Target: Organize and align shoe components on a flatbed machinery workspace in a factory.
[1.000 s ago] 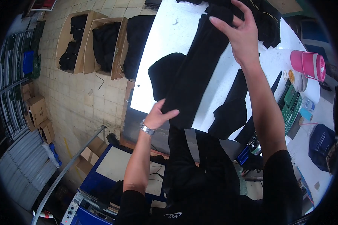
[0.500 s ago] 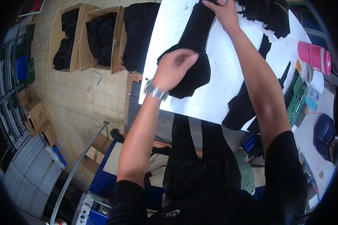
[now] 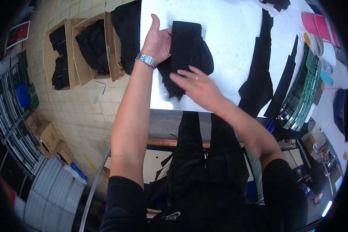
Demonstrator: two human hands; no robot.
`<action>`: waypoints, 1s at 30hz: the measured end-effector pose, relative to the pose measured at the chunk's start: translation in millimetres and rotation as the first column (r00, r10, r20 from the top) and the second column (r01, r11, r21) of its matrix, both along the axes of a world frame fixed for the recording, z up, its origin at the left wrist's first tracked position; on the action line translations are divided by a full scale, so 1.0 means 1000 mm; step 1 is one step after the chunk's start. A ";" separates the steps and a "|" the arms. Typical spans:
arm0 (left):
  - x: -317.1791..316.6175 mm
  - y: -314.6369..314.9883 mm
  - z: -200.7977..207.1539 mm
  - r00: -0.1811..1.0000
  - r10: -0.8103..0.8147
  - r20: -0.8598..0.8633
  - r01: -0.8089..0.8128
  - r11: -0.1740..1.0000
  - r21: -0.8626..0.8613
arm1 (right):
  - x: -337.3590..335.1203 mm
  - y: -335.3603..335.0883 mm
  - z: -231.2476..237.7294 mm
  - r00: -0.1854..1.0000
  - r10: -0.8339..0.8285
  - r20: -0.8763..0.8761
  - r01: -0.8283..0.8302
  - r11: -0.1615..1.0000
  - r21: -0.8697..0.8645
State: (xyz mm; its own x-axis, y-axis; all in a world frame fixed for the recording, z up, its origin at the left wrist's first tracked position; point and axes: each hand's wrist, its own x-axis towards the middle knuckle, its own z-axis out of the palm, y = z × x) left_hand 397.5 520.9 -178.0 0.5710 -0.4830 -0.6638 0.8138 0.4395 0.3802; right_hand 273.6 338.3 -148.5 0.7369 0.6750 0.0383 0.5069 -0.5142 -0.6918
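A folded black cloth piece [image 3: 185,42] lies near the left side of the white tabletop [image 3: 228,46], its far end squared off and its near end ragged. At its left edge is my left hand [image 3: 157,41], palm turned toward the cloth, thumb stretched away and fingertips partly hidden behind the fabric. My right hand [image 3: 200,88] hovers over or just touches the near part of the cloth, fingers spread and slightly blurred. Neither hand grips anything that I can see.
Long black cloth pieces [image 3: 259,81] lie on the table's right, beside a green plastic basket [image 3: 303,89]. A pink container [image 3: 321,25] stands far right. Cardboard boxes [image 3: 71,54] holding black cloth stand on the tiled floor left of the table.
The long cloth has been folded back into a shorter bundle. My right hand has left its far end and come near; my left hand has moved outward to the cloth's left edge.
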 end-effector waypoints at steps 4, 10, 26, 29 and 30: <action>0.005 0.022 0.002 0.983 -0.142 0.112 0.056 0.829 0.557 | -0.065 -0.011 0.016 0.998 0.055 0.026 -0.053 0.996 -0.066; -0.038 0.056 0.023 0.704 -0.710 -0.028 0.028 -0.011 1.000 | -0.036 -0.043 0.007 0.611 -0.772 -0.173 0.764 0.633 -0.125; -0.113 -0.019 0.033 0.755 -0.506 0.417 -0.436 0.087 0.896 | 0.014 0.001 0.020 0.492 -0.817 -0.301 0.822 0.550 -0.148; -0.117 -0.043 0.033 0.707 -0.509 0.490 -0.504 0.122 0.855 | 0.017 0.015 0.024 0.602 -0.785 -0.147 0.778 0.618 -0.113; -0.117 -0.050 0.032 0.694 -0.522 0.496 -0.500 0.146 0.853 | 0.016 0.016 0.022 0.606 -0.782 -0.148 0.775 0.622 -0.114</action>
State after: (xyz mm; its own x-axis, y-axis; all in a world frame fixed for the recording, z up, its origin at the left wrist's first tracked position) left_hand 280.6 471.2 -145.7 0.9816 0.1897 -0.0228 0.1481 -0.6802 0.7179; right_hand 290.0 354.3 -126.2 0.9763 -0.1581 -0.1477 -0.2162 -0.6846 -0.6962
